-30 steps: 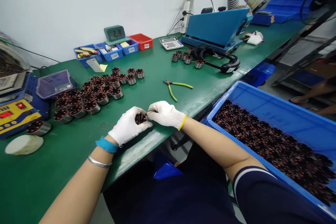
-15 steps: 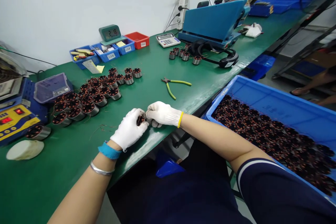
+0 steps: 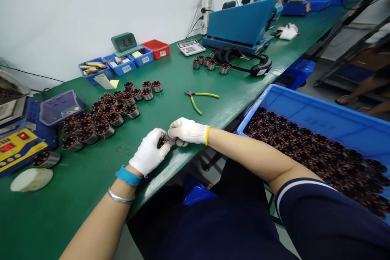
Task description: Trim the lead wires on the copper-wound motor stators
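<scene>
In a white glove, my left hand (image 3: 150, 151) is wrapped round a copper-wound motor stator (image 3: 161, 142) near the table's front edge. My right hand (image 3: 186, 131), also gloved, is closed in a pinch at the stator's right side. Thin wires show by its fingertips, but what lies between them is hidden. Beyond both hands, pliers with green handles (image 3: 198, 98) lie spread on the green table (image 3: 164, 109). Several more stators (image 3: 105, 129) stand grouped to the left, and loose wire clippings (image 3: 118, 151) lie close to my left wrist.
At the right, a blue crate (image 3: 335, 109) holds many stators below table level. A yellow-fronted device (image 3: 21, 146) and a white round block (image 3: 31, 179) are at the left. Small bins (image 3: 123, 67), a calculator (image 3: 191, 47) and a black headset (image 3: 258, 65) stand toward the back.
The camera view has shifted slightly. Both hands stay together at the stator, with only slight finger movement; the pliers and the grouped stators have not moved on the table.
</scene>
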### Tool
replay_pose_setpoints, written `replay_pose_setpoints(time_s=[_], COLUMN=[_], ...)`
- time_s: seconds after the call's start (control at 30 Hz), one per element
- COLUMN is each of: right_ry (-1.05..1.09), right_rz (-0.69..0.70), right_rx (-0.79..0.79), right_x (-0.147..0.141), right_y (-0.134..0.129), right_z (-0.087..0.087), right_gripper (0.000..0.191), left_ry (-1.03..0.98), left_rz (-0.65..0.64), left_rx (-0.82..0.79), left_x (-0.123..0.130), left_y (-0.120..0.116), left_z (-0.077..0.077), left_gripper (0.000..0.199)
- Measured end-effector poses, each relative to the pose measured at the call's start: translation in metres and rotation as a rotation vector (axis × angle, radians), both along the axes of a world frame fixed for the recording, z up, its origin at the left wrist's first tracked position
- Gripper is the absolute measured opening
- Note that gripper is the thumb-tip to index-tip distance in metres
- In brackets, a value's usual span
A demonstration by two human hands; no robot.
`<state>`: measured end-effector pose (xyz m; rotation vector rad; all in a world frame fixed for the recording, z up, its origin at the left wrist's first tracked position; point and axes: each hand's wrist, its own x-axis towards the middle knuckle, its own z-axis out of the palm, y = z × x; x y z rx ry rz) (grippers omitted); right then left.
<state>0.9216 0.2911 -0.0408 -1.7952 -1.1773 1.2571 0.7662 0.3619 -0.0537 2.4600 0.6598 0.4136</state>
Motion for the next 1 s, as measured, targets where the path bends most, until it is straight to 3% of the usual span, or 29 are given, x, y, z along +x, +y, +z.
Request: replay_pose_setpoints(time_s=[0.13, 0.27, 0.4, 0.5, 0.57, 0.63, 0.7, 0.8, 0.9, 1.0], right_ry=[-0.02, -0.054, -0.381, -0.81, -0.982, -1.022, -1.009, -1.028, -1.123, -1.196], right_rz=[0.025, 0.085, 0.171, 0.276, 0.347, 0.371, 0.308, 0.229, 0.365, 0.478], right_rx=[-0.004, 0.001, 0.069, 0.296, 0.401, 0.453, 0.519, 0.693, 0.8, 0.755], right_x=[0.001, 0.0, -0.014, -0.032, -0.04, -0.039, -0.03, -0.01, 0.001, -0.002], right_y=[0.001, -0.005, -0.023, -0.034, -0.037, -0.038, -0.039, -0.039, -0.034, -0.026], right_z=[0.003, 0.008, 0.008, 0.002, -0.004, -0.01, -0.014, -0.019, -0.021, -0.022], right_gripper=[0.015, 0.014, 0.023, 0.03, 0.033, 0.033, 0.033, 0.046, 0.05, 0.045], left_ry=[-0.042, -0.042, -0.1, -0.114, -0.095, -0.077, -0.1, -0.258, -0.266, -0.066], left_rz=[-0.038, -0.023, 0.085, 0.123, 0.139, 0.158, 0.155, 0.119, 0.083, 0.056], left_rx=[-0.078, -0.361, -0.576, -0.54, -0.512, -0.528, -0.586, -0.768, -0.901, -0.762], left_x=[-0.003, -0.003, 0.0, 0.003, 0.005, 0.005, 0.001, -0.011, -0.026, -0.033], left_y=[0.002, 0.001, 0.0, 0.0, 0.001, 0.003, 0.006, 0.014, 0.02, 0.018], left_z=[0.001, 0.004, 0.007, 0.006, 0.006, 0.006, 0.007, 0.011, 0.018, 0.025], left_gripper=[0.014, 0.018, 0.02, 0.02, 0.022, 0.027, 0.038, 0.051, 0.057, 0.079])
